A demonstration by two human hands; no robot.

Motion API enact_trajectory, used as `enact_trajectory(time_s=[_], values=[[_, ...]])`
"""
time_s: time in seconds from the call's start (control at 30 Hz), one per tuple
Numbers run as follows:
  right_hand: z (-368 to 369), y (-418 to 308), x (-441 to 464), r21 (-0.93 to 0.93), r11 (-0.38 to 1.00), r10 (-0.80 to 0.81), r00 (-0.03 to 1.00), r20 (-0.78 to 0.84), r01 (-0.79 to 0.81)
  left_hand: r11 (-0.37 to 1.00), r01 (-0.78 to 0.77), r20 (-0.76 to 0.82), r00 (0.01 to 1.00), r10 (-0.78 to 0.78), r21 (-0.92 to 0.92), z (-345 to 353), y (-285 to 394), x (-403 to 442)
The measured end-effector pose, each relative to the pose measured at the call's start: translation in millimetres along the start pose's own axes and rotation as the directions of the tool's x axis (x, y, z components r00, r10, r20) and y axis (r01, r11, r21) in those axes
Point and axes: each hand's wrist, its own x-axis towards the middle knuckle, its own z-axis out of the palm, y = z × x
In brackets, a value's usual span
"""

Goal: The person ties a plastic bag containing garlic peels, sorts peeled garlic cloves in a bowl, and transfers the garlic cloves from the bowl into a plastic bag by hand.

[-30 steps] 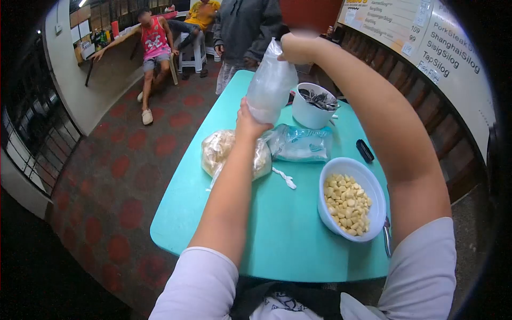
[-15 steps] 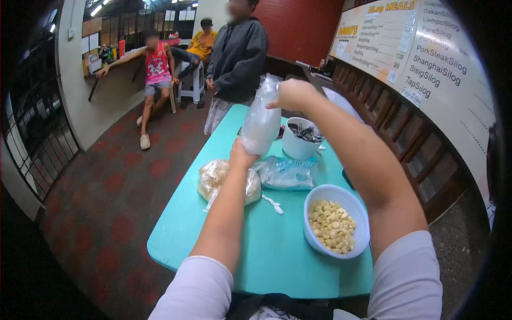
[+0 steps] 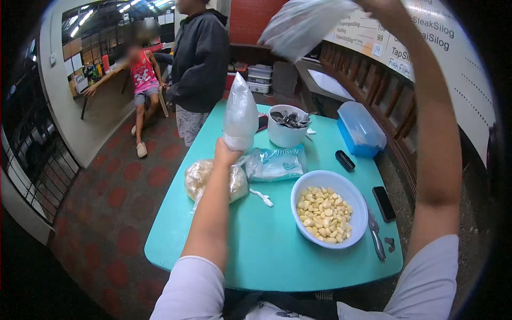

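My left hand (image 3: 228, 151) is closed round the lower part of a clear plastic bag (image 3: 241, 114), which stands upright with a pointed top and looks whitish near its base. At the top edge of the view, my right hand (image 3: 373, 5) is raised and partly cut off. From it trails another clear plastic bag (image 3: 304, 26), blurred and spread out to the left. Beside my left wrist lies a knotted bag of pale brownish stuff (image 3: 200, 178). A teal and clear printed packet (image 3: 277, 163) lies just right of my left hand.
On the green table (image 3: 256, 245) are a bowl of peeled garlic cloves (image 3: 325, 216), a knife (image 3: 376, 240), a phone (image 3: 384, 204), a black object (image 3: 345, 160), a white tub of cutlery (image 3: 288, 130) and a blue lidded box (image 3: 360, 128). A person in a dark hoodie (image 3: 200, 58) stands beyond.
My right hand has moved up and right, away from the bag in my left hand, with another plastic bag trailing from it. The view has shifted, and the standing person has turned.
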Motion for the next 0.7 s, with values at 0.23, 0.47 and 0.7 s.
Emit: enact_trajectory(time_s=[0.23, 0.47, 0.7], values=[[-170.0, -59.5, -196.3, 0.76, 0.58, -0.446, 0.666, 0.597, -0.293, 0.892, -0.453, -0.381, 0.827, 0.412, -0.018, -10.8, 81.8, -22.5], [-134.7, -177.4, -428.8, 0.21, 0.441, 0.325, 0.374, 0.869, -0.872, 0.955, -0.297, -0.405, 0.875, 0.265, -0.016, -4.1, 134.6, 100.8], [-144.7, -204.4, -533.7, -0.023, 0.291, 0.566, 0.153, 0.81, -0.956, 0.974, -0.211, -0.111, 0.973, 0.201, -0.088, -15.0, 108.9, 138.6]])
